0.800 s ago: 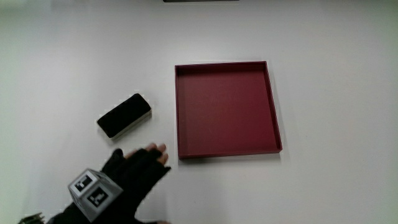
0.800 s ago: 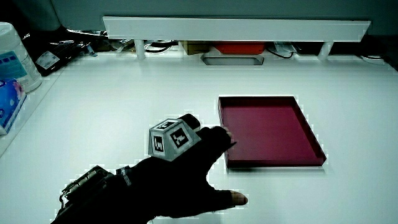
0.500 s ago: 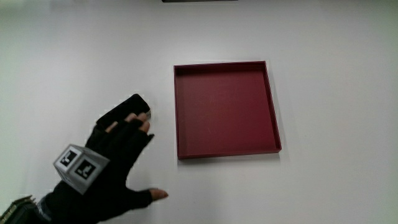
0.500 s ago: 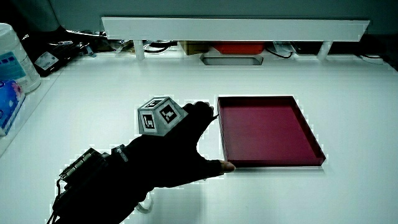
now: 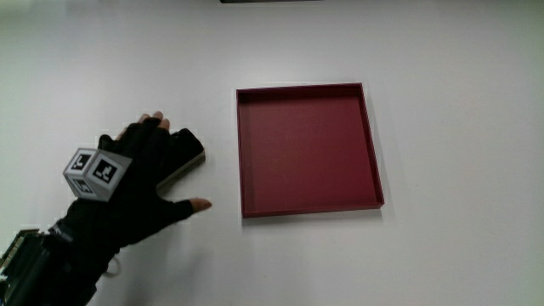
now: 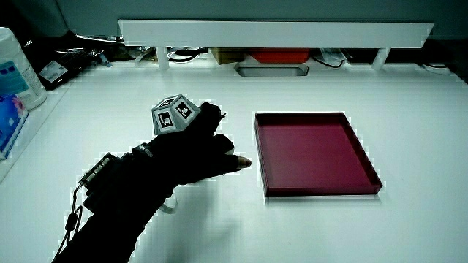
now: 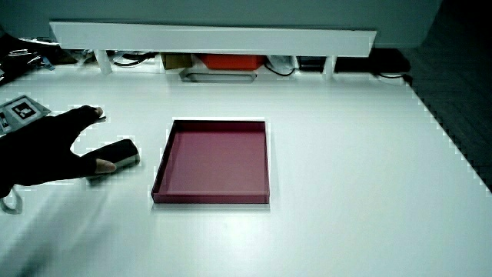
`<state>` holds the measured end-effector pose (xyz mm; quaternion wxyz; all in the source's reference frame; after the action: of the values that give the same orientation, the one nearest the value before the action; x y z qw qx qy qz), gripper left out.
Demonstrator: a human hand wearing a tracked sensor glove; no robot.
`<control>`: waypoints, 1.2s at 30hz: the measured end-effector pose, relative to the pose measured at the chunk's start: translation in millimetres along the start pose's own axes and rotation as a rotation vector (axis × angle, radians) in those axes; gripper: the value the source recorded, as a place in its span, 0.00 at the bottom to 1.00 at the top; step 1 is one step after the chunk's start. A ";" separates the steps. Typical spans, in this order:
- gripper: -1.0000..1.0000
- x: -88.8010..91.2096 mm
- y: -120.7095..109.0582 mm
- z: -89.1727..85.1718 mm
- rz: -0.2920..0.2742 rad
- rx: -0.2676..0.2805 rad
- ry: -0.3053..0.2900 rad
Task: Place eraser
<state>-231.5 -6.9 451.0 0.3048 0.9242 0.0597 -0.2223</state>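
Observation:
A black eraser (image 5: 189,150) with a pale base lies on the white table beside an empty dark red tray (image 5: 306,149). The gloved hand (image 5: 140,170) lies over the eraser with its fingers spread and covers most of it. Only the eraser's end nearest the tray shows. The thumb points toward the tray, nearer to the person than the eraser. In a side view the eraser (image 7: 123,154) shows between thumb and fingers of the hand (image 7: 46,150), beside the tray (image 7: 215,158). In a side view the hand (image 6: 186,150) hides the eraser, next to the tray (image 6: 314,150).
A low white partition (image 6: 278,33) runs along the table's edge farthest from the person, with small items and cables under it. A white container (image 6: 18,66) and a blue packet (image 6: 9,120) stand at the table's edge beside the hand.
The hand has moved away from the person, from beside the eraser to over it, and now covers most of it. Eraser and tray have not moved.

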 end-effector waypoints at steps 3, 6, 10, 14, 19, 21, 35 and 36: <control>0.50 -11.6 11.2 -2.6 0.047 -0.028 -0.031; 0.50 -20.5 20.8 -5.2 0.096 -0.051 -0.044; 0.50 -27.0 32.4 -10.3 0.141 -0.075 -0.035; 0.50 -32.7 42.2 -16.4 0.193 -0.102 -0.001; 0.50 -33.9 48.4 -22.0 0.259 -0.114 0.029; 0.50 -35.6 50.2 -24.3 0.267 -0.127 0.046; 0.34 -41.4 50.3 -28.8 0.230 -0.111 0.058; 0.32 -41.0 50.0 -28.5 0.222 -0.101 0.056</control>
<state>-245.2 -29.4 516.5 0.3717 0.9145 -0.0234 -0.1578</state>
